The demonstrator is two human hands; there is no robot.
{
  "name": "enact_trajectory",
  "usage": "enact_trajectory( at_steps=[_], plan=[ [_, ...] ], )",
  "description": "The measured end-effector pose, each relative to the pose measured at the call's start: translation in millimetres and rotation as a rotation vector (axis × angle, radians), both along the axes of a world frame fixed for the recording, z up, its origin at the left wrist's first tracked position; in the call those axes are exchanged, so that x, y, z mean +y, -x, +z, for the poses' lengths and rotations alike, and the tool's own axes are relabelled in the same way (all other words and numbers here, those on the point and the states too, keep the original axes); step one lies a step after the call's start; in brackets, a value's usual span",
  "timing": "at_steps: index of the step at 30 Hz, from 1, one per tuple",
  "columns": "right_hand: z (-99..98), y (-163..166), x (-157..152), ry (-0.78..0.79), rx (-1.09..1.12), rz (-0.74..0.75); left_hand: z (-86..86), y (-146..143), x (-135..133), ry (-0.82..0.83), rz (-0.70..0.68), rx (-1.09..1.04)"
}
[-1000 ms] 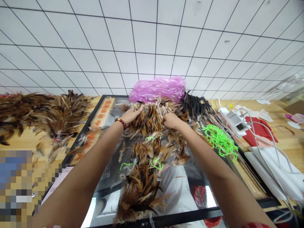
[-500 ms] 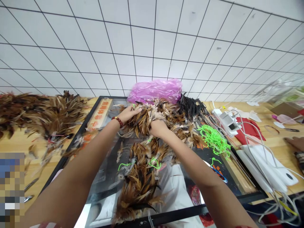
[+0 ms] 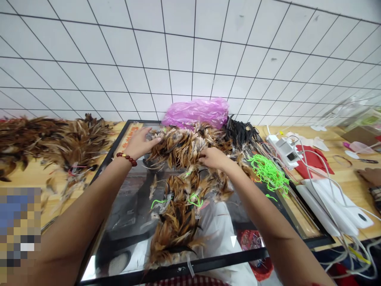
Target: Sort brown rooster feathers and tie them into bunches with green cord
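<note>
A heap of brown feathers [image 3: 175,149] lies on the far part of a dark-framed glass panel [image 3: 133,198]. At its left end is my left hand [image 3: 138,143], fingers and thumb spread apart, with a red bead bracelet [image 3: 127,159] on the wrist. My right hand [image 3: 216,158] reaches into the heap's right side. Its fingers are curled and pressed together on feathers; the fingertips are partly hidden. Nearer to me lies another brown feather bunch [image 3: 171,230], with pieces of bright green string [image 3: 195,200] beside it.
A pink plastic bag [image 3: 195,113] lies behind the heap, and black feathers [image 3: 242,133] are at its right. Green string is piled [image 3: 269,172] right of centre. White power strips [image 3: 330,202] and cables lie farther right. More feathers [image 3: 80,145] cover the left table. Another person's hand [image 3: 370,176] shows at the right edge.
My left hand has moved left off the middle of the feather heap and its fingers have spread. My right hand has shifted a little to the right along the heap.
</note>
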State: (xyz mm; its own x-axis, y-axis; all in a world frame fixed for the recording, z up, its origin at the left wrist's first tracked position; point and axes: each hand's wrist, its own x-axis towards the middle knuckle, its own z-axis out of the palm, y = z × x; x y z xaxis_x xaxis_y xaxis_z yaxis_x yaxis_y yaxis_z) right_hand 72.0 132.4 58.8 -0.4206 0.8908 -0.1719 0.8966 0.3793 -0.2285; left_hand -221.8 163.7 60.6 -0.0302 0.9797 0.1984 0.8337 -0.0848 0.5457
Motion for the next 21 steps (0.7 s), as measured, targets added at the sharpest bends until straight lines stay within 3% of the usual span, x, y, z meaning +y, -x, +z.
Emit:
enact_trajectory(
  at_steps=[2, 5, 8, 13, 17, 21],
  plan=[
    [5.9, -19.0, -2.9, -0.023, 0.066, -0.040, -0.8, 2.6, -14.2, -0.082, 0.031, 0.001],
    [13.1, -40.3, -13.9, -0.081, 0.087, -0.171, 2.9, 0.3, -41.9, -0.070, 0.067, -0.025],
    [12.4, -56.6, -33.7, -0.228, 0.066, -0.285, 11.3, -5.9, -78.3, -0.061, -0.039, -0.014],
    [-5.2, -82.8, -75.1, -0.511, 0.267, -0.293, 20.8, -5.6, -148.8, -0.187, -0.198, 0.026],
    [-19.6, -86.9, -105.2, -0.543, 0.396, -0.373, 10.2, 11.3, -184.9, 0.021, -0.088, 0.177],
    [-32.5, -66.3, -125.2, -0.545, 0.453, -0.250, -14.8, 18.4, -182.2, 0.241, 0.028, 0.311]
  ],
)
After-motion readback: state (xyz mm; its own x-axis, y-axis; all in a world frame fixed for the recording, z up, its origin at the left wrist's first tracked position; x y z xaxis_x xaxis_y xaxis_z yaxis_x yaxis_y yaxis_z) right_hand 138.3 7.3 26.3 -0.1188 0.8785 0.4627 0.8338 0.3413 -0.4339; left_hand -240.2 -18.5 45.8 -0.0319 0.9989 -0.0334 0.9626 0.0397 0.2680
